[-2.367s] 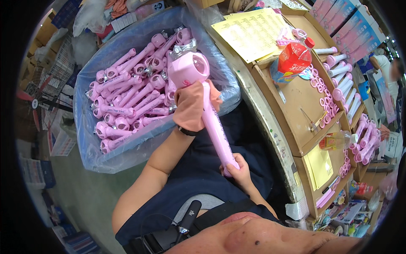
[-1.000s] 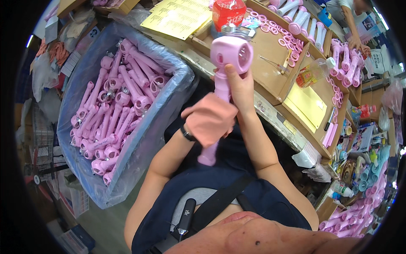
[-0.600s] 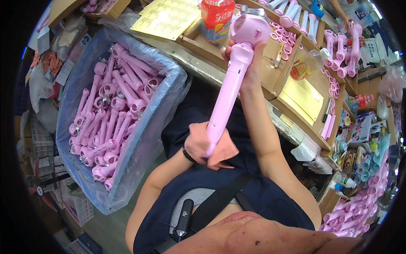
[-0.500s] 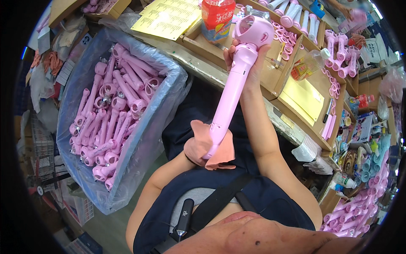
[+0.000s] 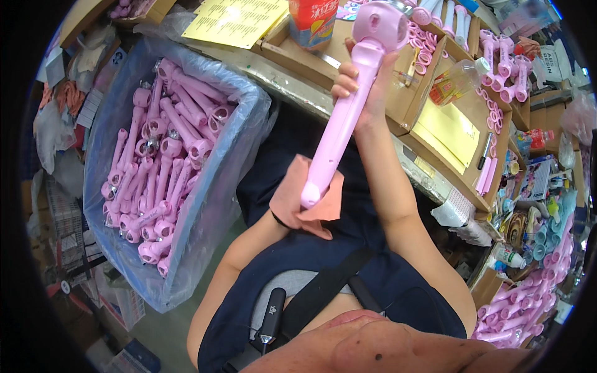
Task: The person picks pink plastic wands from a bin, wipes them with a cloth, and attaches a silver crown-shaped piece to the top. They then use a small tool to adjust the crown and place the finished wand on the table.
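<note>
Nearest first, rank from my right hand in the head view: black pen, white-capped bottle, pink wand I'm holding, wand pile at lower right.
1. Pink wand, in the right hand
2. White-capped bottle, to its right
3. Black pen, below the bottle
4. Wand pile, lower right

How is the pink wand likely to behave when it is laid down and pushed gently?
The pink wand is probably stiff: its shaft runs straight from the right hand to the salmon cloth. It may roll unevenly, as its bulky head is wider than the shaft. Being smooth and shiny, it could also be somewhat slippery.
</note>
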`<state>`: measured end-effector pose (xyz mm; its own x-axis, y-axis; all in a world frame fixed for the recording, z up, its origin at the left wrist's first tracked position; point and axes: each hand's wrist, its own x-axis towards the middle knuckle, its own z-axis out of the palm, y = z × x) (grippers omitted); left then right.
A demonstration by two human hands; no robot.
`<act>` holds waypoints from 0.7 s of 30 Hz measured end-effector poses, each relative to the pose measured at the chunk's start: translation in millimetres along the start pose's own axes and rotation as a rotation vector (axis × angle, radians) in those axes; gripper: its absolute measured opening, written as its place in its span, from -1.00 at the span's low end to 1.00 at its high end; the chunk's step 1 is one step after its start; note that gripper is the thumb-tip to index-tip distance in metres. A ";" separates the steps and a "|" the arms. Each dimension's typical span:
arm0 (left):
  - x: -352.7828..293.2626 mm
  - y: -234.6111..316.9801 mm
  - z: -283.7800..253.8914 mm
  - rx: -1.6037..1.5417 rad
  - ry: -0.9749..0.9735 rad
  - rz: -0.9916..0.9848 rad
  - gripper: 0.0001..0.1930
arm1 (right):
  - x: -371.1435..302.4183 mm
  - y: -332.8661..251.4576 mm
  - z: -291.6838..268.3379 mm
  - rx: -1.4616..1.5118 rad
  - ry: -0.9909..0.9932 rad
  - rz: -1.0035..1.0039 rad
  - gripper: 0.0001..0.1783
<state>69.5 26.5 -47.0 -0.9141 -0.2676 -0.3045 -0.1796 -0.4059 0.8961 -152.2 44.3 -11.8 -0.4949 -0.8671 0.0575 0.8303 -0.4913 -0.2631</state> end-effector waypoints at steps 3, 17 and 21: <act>8.4 12.2 2.8 -1.062 -0.569 -0.417 -0.44 | 2.9 -1.1 -1.9 0.043 -0.045 -0.002 -0.04; 19.1 22.5 0.1 -0.061 -0.562 0.287 -0.72 | 5.4 -12.0 -9.9 0.084 -0.073 -0.017 -0.04; 10.8 51.9 5.5 -0.135 -0.377 -0.027 -0.64 | 5.5 -11.9 -15.0 0.083 -0.088 -0.005 -0.03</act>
<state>48.3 7.3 -2.1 -0.9836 0.0734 -0.1649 -0.1787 -0.5266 0.8311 -168.5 46.6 -22.7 -0.4779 -0.8666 0.1436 0.8479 -0.4978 -0.1825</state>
